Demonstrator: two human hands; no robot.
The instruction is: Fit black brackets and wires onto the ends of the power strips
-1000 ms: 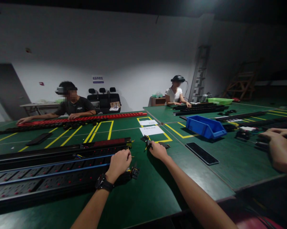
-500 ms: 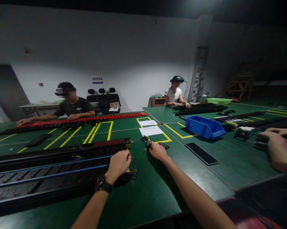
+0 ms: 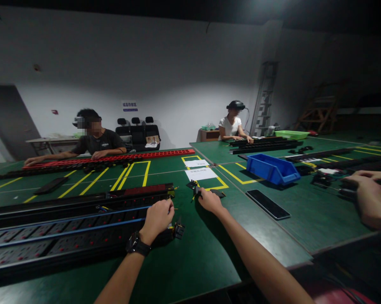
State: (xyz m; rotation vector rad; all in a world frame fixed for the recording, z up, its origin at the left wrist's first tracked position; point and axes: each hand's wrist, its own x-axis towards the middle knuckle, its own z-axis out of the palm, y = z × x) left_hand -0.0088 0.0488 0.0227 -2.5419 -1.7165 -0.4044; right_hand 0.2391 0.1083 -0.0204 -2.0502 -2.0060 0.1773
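My left hand (image 3: pixel 159 217), with a black watch (image 3: pixel 137 244) on its wrist, is closed at the right end of long black socket strips (image 3: pixel 92 223) with blue lines and red dots. Its fingers are pinched together, and what they hold is hidden; a thin wire tip shows beside them. Below it, a small black connector block (image 3: pixel 179 231) hangs off the strip's end by yellow wires. To the right, my right hand (image 3: pixel 211 200) is closed on a small black part (image 3: pixel 195 188) with yellow wire ends, resting at the table.
A dark phone (image 3: pixel 268 204) and a blue bin (image 3: pixel 272 169) lie right of my hands. White paper sheets (image 3: pixel 200 173) lie ahead. At the right edge, a co-worker's hands (image 3: pixel 372 192) are over dark parts. Two people sit across the green table (image 3: pixel 209 240), one at a red rail (image 3: pixel 121 157).
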